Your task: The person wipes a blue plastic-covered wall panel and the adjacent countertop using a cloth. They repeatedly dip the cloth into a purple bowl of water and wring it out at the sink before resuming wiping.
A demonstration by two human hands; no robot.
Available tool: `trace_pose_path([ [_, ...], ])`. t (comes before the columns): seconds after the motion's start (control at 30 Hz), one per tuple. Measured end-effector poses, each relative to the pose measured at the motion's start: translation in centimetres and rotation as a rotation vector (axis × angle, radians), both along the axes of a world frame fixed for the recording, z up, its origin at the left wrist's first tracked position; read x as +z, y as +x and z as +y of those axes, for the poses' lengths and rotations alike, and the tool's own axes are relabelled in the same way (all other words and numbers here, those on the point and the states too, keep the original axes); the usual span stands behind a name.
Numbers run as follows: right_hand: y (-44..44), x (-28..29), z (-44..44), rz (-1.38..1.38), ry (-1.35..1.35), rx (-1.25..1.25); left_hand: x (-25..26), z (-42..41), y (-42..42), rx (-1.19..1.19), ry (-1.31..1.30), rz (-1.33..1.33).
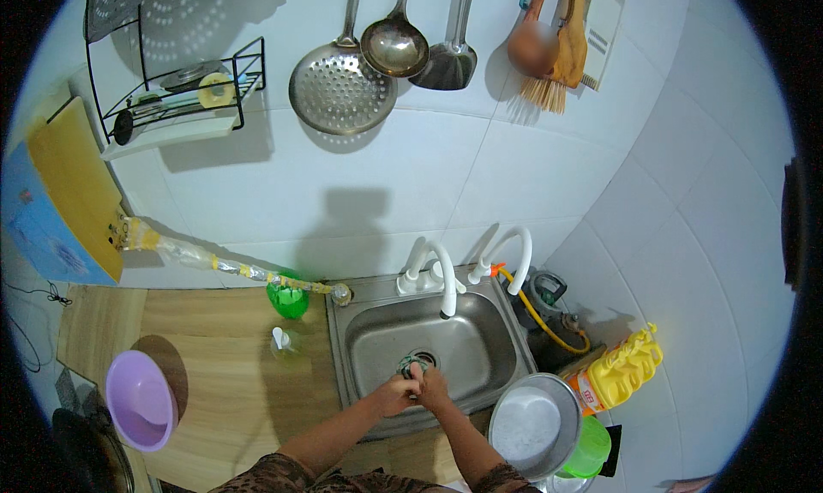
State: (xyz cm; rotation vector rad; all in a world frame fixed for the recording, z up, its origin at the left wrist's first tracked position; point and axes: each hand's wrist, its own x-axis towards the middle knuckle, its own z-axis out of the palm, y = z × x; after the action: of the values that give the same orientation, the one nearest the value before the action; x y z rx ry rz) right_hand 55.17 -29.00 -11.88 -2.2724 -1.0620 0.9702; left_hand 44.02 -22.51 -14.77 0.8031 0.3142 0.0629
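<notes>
Over the near part of the stainless steel sink (411, 326), my left hand (397, 396) and my right hand (429, 385) meet, their fingers pressed close together. Between them they grip a small bunched greenish cloth (409, 362). It is mostly hidden by my fingers, so its exact kind is hard to tell. Just beyond it the round drain (424, 356) shows in the basin floor. A white gooseneck faucet (448, 281) arches over the basin from the back rim, and no water is seen running from it.
Left on the wood-look counter (218, 364) are a purple basin (138, 400), a pump bottle (281, 342) and a green container (288, 299). To the right stand a metal pot (533, 422), a green tub (590, 448) and yellow jugs (617, 371). A skimmer (343, 88) and other utensils hang above.
</notes>
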Motion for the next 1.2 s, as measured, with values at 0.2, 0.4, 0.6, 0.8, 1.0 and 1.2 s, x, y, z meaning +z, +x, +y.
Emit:
trace_pose_path([
  [0.2, 2.1, 2.1, -1.8, 0.497, 0.085, 0.128, 4.4, 1.8, -0.8, -0.202, 0.132, 0.227],
  [0.4, 2.6, 4.5, -3.8, -0.244, 0.407, 0.298, 1.2, 3.0, 0.6, -0.254, 0.205, 0.465],
  [0.6, 1.2, 3.3, -3.2, -0.814, 0.59, 0.842, 5.4, 2.1, 1.2, -0.556, 0.382, 0.298],
  [0.8, 1.4, 2.3, -2.4, -0.865, 0.493, 0.69, 1.4, 1.8, 3.1, -0.235, 1.171, 0.06],
  [1.0, 1.5, 1.0, -0.7, -0.866, 0.383, 0.634, -4.6, 2.3, 4.4, -0.205, 1.394, 0.557],
  [1.2, 1.4, -0.7, 0.0, -0.703, 0.26, 0.579, -0.9, 2.4, 2.6, -0.169, 1.586, 0.539],
])
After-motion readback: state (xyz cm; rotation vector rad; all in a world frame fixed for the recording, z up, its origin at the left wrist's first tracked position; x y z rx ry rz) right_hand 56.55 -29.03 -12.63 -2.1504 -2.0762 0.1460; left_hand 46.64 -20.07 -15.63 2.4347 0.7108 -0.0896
